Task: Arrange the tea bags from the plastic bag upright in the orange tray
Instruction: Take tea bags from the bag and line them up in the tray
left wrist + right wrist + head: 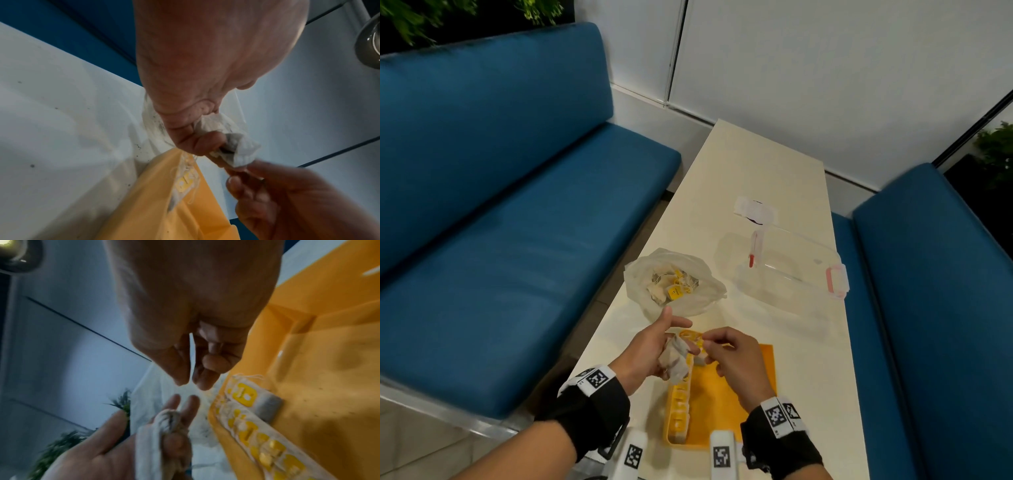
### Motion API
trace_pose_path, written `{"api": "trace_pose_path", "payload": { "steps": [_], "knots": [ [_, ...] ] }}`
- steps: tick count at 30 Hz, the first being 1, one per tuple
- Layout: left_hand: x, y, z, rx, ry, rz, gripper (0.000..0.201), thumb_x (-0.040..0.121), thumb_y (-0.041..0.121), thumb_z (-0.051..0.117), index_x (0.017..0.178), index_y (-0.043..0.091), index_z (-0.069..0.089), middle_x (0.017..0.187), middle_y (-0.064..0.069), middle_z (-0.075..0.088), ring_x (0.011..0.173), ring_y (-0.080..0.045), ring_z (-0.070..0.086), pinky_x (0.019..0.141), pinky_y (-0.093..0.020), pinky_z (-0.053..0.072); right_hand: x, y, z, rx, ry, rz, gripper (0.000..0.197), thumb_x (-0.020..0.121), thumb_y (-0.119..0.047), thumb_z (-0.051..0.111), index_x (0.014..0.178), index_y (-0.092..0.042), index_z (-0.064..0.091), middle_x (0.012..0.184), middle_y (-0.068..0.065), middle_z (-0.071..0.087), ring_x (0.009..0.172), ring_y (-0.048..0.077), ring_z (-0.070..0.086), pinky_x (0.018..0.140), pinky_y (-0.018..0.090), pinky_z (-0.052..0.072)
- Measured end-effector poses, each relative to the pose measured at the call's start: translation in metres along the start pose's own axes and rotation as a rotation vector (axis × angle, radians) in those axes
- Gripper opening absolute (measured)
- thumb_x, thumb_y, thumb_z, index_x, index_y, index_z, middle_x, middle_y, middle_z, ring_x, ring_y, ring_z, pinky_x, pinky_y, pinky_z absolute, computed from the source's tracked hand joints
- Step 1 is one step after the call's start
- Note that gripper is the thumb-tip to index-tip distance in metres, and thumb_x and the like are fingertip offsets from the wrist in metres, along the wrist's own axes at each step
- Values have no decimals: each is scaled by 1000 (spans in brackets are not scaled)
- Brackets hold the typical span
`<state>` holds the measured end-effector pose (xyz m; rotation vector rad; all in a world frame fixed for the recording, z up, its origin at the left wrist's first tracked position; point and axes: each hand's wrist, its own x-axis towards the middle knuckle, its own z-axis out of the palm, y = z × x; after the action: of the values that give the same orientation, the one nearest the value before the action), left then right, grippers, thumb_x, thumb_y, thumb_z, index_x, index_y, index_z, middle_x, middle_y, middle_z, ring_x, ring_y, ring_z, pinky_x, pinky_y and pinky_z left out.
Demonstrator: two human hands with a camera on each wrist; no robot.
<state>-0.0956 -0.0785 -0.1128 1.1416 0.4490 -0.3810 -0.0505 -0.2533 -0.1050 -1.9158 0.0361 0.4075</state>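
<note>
My left hand (649, 347) grips a small bunch of white tea bags (674, 359) just above the far left corner of the orange tray (726, 407). The bunch shows crumpled between its fingers in the left wrist view (236, 146) and the right wrist view (162, 420). My right hand (736, 359) hovers beside it, thumb and forefinger tips nearly together (191, 384); I see nothing between them. A row of tea bags with yellow tags (680, 404) stands along the tray's left wall (248, 425). The plastic bag (702, 298) lies open beyond my hands, with more tea bags inside.
A clear plastic box (791, 274) with pink latches sits to the right of the bag, and a white wrapper (755, 210) lies farther back. The narrow cream table (756, 164) runs between two blue benches (517, 240). The right part of the tray floor is bare.
</note>
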Motion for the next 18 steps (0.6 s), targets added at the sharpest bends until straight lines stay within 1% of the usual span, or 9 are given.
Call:
{"api": "trace_pose_path", "payload": {
  "steps": [2,3,5,8,10,13,14,16,18],
  "knots": [
    [4,1,7,-30,10,-12,60,104,59,27,121,15,63,91,-16,71,66,-22,64,56,-29,43,-8,-13,2,-16,-47,-60,5,82,-17,78,85,-16,75,81,2,74,65,9,64,53,15,44],
    [6,2,10,-41,14,-21,58,104,58,30,120,13,64,93,-17,71,70,-25,66,58,-31,46,-11,-15,2,-35,-55,-88,8,81,-21,80,86,-18,74,82,0,73,65,8,63,55,16,46],
    [9,3,14,-53,22,-42,54,104,55,35,117,13,65,102,-19,73,80,-29,68,62,-33,52,-15,-11,1,-100,-59,-121,14,78,-27,82,88,-24,72,85,-2,71,66,6,61,61,20,51],
    [10,2,15,-86,18,-52,44,105,45,43,118,9,65,107,-20,71,82,-28,69,65,-37,58,-15,-2,1,-200,-63,-111,23,71,-31,83,90,-29,70,89,-5,68,67,8,58,67,29,56],
    [11,1,13,-108,1,-45,34,104,34,52,120,7,64,115,-24,68,86,-29,72,69,-41,60,-13,1,0,-219,-59,-99,21,70,-27,82,87,-30,70,89,-7,68,70,12,62,68,32,58],
    [12,-1,10,-111,-31,-41,22,99,15,59,119,5,63,122,-28,65,92,-32,72,78,-46,61,-10,5,-3,-197,-63,-68,18,75,-19,81,85,-26,69,86,-5,71,71,14,64,58,24,50],
    [12,-2,9,-116,-35,-45,22,97,10,59,119,5,63,123,-28,65,93,-33,72,81,-47,61,-10,7,-4,-176,-65,-53,17,76,-15,80,86,-23,69,86,-3,71,70,15,65,56,23,48],
    [11,-2,7,-123,-45,-46,25,95,6,59,119,6,65,124,-26,65,97,-35,72,84,-47,60,-10,8,-6,-98,-64,-26,15,80,-8,77,90,-15,69,87,2,71,68,16,66,54,24,49],
    [8,-3,5,-132,-60,-41,27,95,4,56,119,6,66,123,-25,67,99,-35,72,86,-47,60,-10,10,-9,-19,-48,-2,15,82,-4,75,94,-10,68,89,7,70,65,13,67,54,24,49]
  ]
}}
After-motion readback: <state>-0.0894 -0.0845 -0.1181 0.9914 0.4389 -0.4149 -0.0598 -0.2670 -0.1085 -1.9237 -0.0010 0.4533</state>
